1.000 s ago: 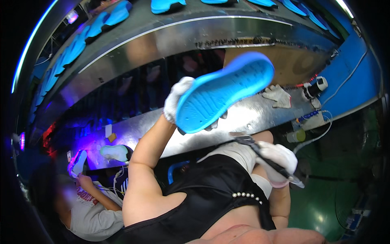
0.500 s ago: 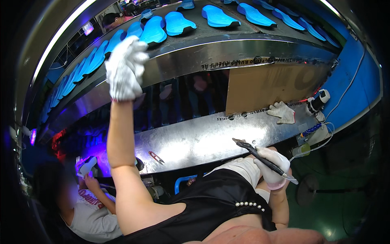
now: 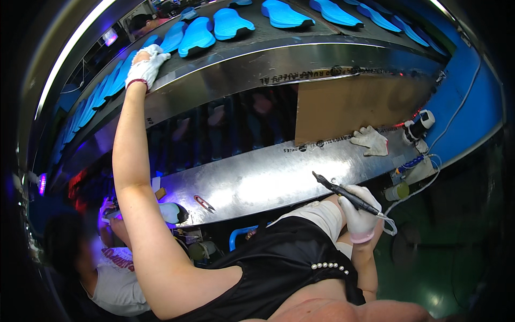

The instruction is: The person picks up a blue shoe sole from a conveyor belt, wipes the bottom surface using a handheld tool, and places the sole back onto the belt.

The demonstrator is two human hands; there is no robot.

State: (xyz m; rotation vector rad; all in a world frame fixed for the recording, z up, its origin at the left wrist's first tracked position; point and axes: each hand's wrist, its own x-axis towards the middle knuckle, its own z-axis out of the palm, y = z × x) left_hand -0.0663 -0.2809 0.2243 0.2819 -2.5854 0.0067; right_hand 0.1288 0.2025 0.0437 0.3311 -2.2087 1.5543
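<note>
My left hand (image 3: 145, 65), in a white glove, reaches far up to the conveyor belt (image 3: 257, 37) and rests on its edge beside a blue shoe sole (image 3: 167, 37); it holds nothing that I can see. Several more blue soles (image 3: 230, 22) lie in a row along the belt. My right hand (image 3: 359, 212), also gloved in white, stays low near my lap and grips a black pen-like tool (image 3: 343, 194) with a cable at its rear. The tool's tip points left over the steel worktable (image 3: 268, 177).
A spare white glove (image 3: 370, 140) lies on the worktable by a cardboard panel (image 3: 348, 104). Small red snips (image 3: 204, 202) lie on the table's left part. Another person (image 3: 107, 263) works at lower left under violet light. Cables and a small device (image 3: 421, 123) sit at the right.
A second ago my left hand held a blue sole in front of me. It rose to the belt and now rests there without the sole. My right hand kept the tool.
</note>
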